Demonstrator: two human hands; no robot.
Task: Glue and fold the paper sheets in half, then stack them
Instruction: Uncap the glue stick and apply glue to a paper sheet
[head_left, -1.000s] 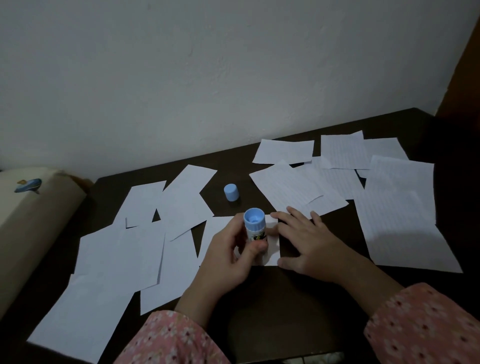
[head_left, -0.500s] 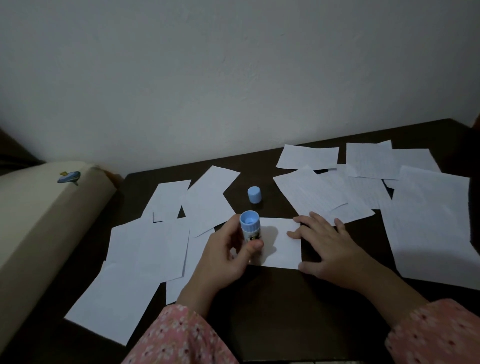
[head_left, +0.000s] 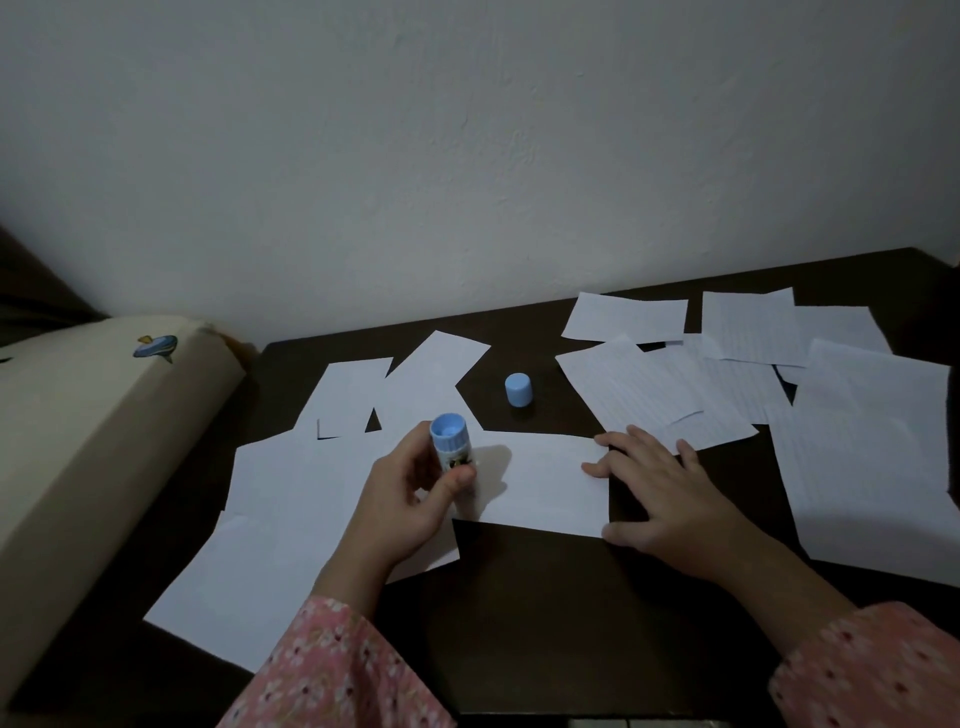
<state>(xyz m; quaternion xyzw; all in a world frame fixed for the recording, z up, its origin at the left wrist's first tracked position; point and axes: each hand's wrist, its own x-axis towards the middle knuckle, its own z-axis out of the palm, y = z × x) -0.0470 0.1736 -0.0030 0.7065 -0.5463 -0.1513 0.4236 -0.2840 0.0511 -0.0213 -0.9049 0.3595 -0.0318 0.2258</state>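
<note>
Matt white paper sheets (head_left: 545, 480), some faintly lined, lie on a dark smooth worktop (head_left: 530, 613); the glue stick (head_left: 451, 441) and its cap (head_left: 518, 389) look smooth blue plastic.

- Dim and bluish throughout, with soft detail and muted colour.
- The wall (head_left: 467, 130) is evenly lit, darkening towards 9 o'clock.
- The glue stick (head_left: 451, 441) throws a soft shadow towards 3 o'clock onto the paper sheet (head_left: 540, 483).
- The dark table (head_left: 545, 613) swallows detail.
- Wide-angle bending tilts the table's far edge.
</note>
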